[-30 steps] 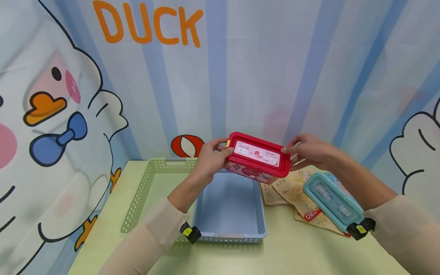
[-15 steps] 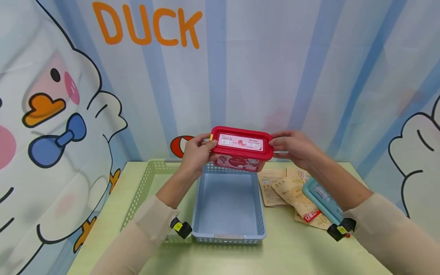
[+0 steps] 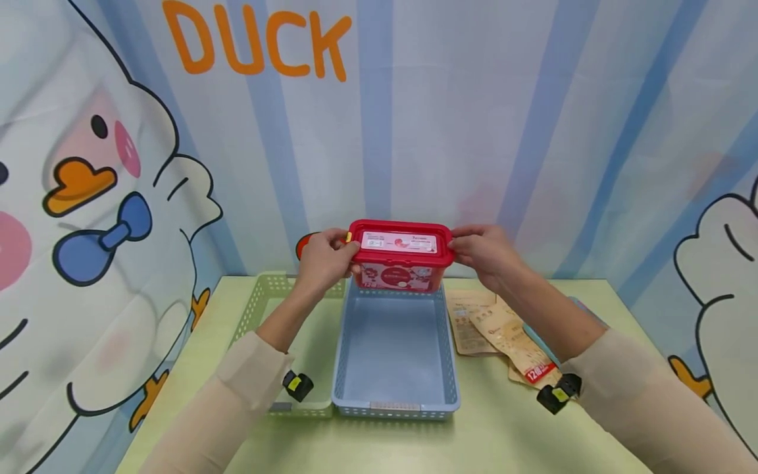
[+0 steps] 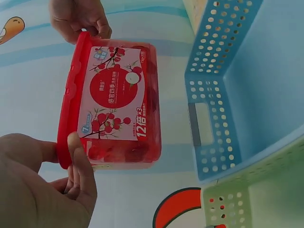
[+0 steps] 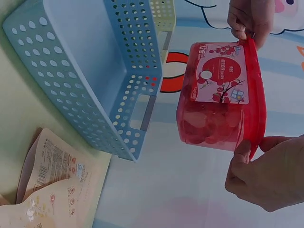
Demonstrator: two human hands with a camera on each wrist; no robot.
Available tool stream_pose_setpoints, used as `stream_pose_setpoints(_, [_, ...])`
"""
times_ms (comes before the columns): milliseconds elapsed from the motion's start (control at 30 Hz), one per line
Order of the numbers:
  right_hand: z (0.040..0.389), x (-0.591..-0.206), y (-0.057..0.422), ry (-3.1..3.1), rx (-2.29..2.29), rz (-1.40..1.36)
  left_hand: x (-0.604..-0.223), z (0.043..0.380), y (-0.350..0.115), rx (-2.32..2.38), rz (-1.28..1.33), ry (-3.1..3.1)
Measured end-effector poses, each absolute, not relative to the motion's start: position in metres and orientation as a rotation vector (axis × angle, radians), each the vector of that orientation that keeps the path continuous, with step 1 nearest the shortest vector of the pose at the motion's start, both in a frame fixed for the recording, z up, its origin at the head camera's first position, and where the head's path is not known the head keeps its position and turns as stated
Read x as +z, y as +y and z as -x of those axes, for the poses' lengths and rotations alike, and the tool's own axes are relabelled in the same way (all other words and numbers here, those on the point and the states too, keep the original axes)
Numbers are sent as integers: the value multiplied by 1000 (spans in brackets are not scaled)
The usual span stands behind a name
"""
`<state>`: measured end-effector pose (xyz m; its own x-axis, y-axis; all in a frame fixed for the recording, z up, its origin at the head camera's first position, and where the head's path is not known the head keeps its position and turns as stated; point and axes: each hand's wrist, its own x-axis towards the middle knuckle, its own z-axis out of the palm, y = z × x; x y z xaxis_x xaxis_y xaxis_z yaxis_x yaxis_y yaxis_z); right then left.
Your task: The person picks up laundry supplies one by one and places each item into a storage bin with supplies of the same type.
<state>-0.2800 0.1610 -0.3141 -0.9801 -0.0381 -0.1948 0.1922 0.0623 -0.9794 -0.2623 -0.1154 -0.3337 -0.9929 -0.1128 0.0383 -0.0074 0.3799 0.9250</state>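
A clear pink plastic tub with a red lid (image 3: pixel 399 243) and a cherry-printed label (image 4: pixel 114 95) is held up level above the far end of a blue basket (image 3: pixel 395 355). My left hand (image 3: pixel 324 263) grips the lid's left end, thumb on the near edge. At the other end my right hand (image 3: pixel 485 253) pinches the lid's rim between thumb and fingers, as the right wrist view shows. Round red pieces fill the tub (image 5: pixel 209 123). The blue basket below has a bare floor.
A green basket (image 3: pixel 299 329) stands against the blue basket's left side. Tan printed pouches (image 3: pixel 509 332) lie on the table to the right, with a teal-lidded tub (image 3: pixel 541 342) mostly hidden under my right forearm. A duck-print curtain (image 3: pixel 450 131) hangs behind.
Both hands have carried the red-lidded tub leftward, from the blue basket's right side to over its far end. The tub has turned from slanted to nearly straight across.
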Motion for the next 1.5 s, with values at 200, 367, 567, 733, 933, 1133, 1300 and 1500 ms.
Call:
stream_pose_setpoints(200, [283,-321,153,2222,-2009,-148,-335,265,-119,-1514,-69,-2655])
stream_pose_setpoints(367, [286,-330,148,2307,-1958,-157,-342,270,-122,-1467,-61,-2728])
stream_pose_setpoints(567, [288,-352,148,2398,-1899,-119,-360,273,-119,-1272,-77,-2838])
stream_pose_setpoints(733, [288,-371,149,2458,-1851,-100,-374,277,-115,-1228,-102,-2886])
stream_pose_setpoints(933, [292,-393,148,2530,-1790,-138,-390,283,-111,-1270,-130,-2908])
stream_pose_setpoints(1133, [294,-415,151,2595,-1737,-155,-404,287,-106,-1230,-116,-2895])
stream_pose_setpoints(1300, [299,-427,151,2676,-1694,-159,-414,290,-103,-1184,-149,-2888])
stream_pose_setpoints(1500, [303,-437,149,2767,-1630,-128,-422,295,-101,-1038,-129,-2916])
